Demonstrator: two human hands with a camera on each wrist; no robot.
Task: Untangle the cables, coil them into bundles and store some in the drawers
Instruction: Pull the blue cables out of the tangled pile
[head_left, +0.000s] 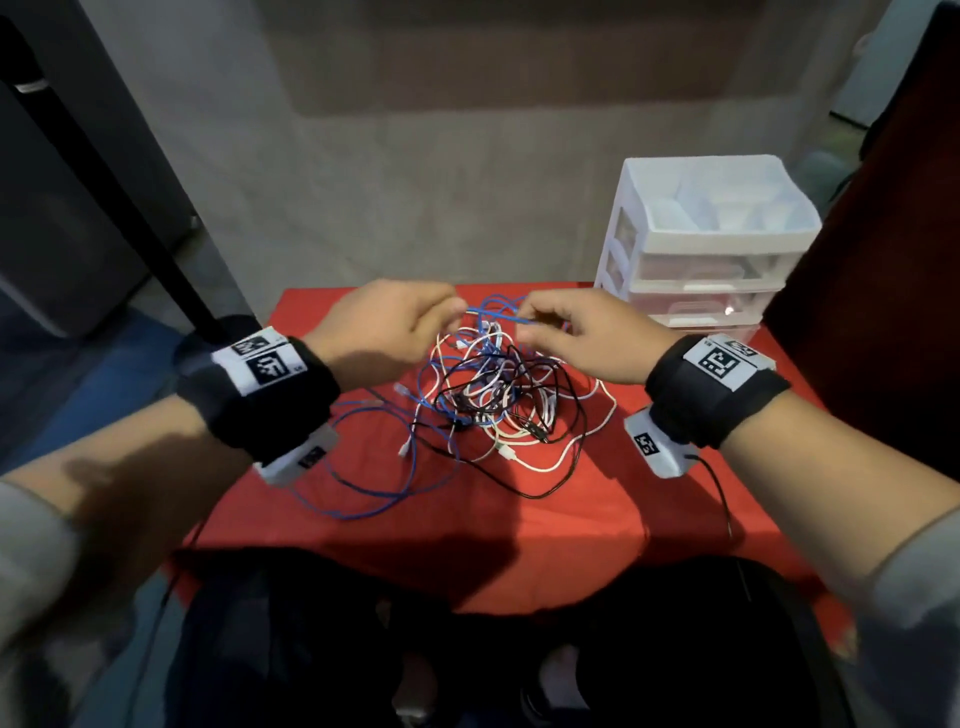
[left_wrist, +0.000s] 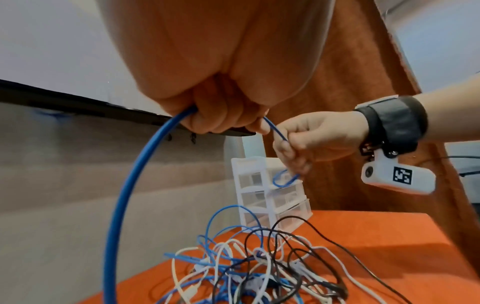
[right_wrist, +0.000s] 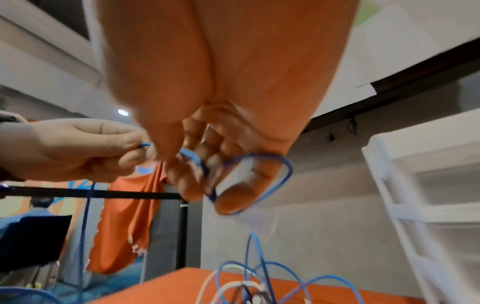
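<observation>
A tangle of blue, white and black cables (head_left: 498, 400) lies in the middle of the red-covered table (head_left: 519, 545). Above it both hands hold one blue cable (head_left: 493, 314). My left hand (head_left: 447, 312) grips it in curled fingers, and in the left wrist view the blue cable (left_wrist: 130, 174) hangs from that hand (left_wrist: 223, 115) in a long arc down to the pile (left_wrist: 259, 273). My right hand (head_left: 540, 317) holds the other stretch close by. In the right wrist view a small blue loop (right_wrist: 280, 174) runs round the fingers (right_wrist: 207, 174).
A white three-drawer unit (head_left: 711, 244) stands at the table's back right corner, its drawers closed. More blue cable loops toward the table's left edge (head_left: 363, 499). A dark red curtain (head_left: 883, 260) hangs at the right and a black pole (head_left: 130, 208) at the left.
</observation>
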